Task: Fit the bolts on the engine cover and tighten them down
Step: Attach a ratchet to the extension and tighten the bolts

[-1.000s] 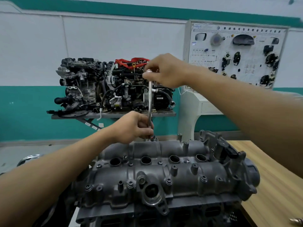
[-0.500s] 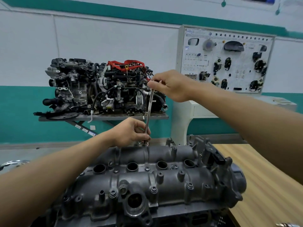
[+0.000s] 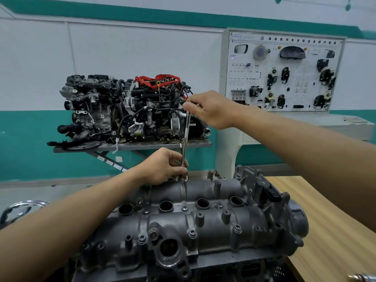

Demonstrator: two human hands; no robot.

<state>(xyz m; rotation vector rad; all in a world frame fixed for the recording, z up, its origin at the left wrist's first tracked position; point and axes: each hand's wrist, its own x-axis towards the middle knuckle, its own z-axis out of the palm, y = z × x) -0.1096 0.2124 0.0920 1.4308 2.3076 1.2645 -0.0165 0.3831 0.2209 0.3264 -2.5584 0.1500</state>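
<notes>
1. Engine cover [image 3: 203, 220]: a grey cast cylinder-head cover in the near foreground. Its right end is beside the wooden worktop [image 3: 329, 231]. Four round wells run in a row along its middle.
2. Bolts [image 3: 192, 233]: several heads sit in their bosses along the near edge of the cover and between the wells. Whether they are fully down cannot be told.
3. Long-shaft driver [image 3: 185, 139]: a slim chrome shaft, nearly upright, with its top leaning slightly to the right. Its lower end meets the far edge of the cover, just beside the left fingertips. The fastener under the tip is too small to make out.
4. Left hand [image 3: 162, 167]: it rests at the far edge of the cover. Its grip is curled, with thumb and fingertips pinching the lower part of the driver's shaft.
5. Right hand [image 3: 209, 108]: raised well above the cover, palm down. Its grip is closed round the driver's top end, fingertips curled over the chrome head.
6. Display engine [image 3: 130, 110]: a complete engine with red leads on top, standing on a grey stand shelf against the far wall.
7. Training panel [image 3: 284, 74]: a white board carrying car electrical parts, mounted on a pale console to the right of the display engine.
8. Metal tool [image 3: 364, 277]: only its shiny end shows, at the lower right corner of the worktop.
</notes>
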